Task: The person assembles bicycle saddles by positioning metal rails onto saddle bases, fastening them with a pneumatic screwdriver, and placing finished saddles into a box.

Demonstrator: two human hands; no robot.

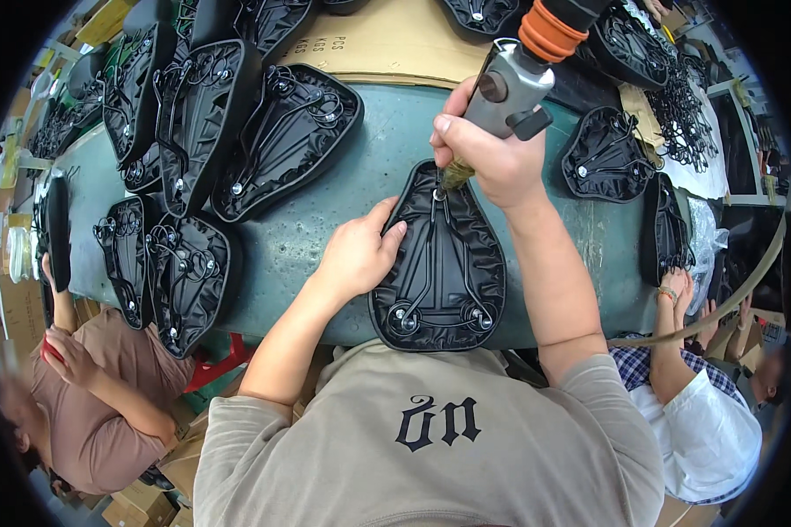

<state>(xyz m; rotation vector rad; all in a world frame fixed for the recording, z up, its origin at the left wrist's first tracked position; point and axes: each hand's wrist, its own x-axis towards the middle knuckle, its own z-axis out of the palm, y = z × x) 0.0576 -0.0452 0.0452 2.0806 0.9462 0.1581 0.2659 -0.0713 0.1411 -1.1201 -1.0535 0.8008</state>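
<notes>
A black bicycle saddle lies upside down on the green table right in front of me, its metal rails and bolts facing up. My left hand presses flat on the saddle's left edge. My right hand grips a grey pneumatic screwdriver with an orange hose collar. The tool's tip rests on the bolt at the saddle's narrow far end.
Several more upturned black saddles are stacked at the left and far side of the table, and others lie at the right. Cardboard covers the far end. One person sits at the left, another at the right.
</notes>
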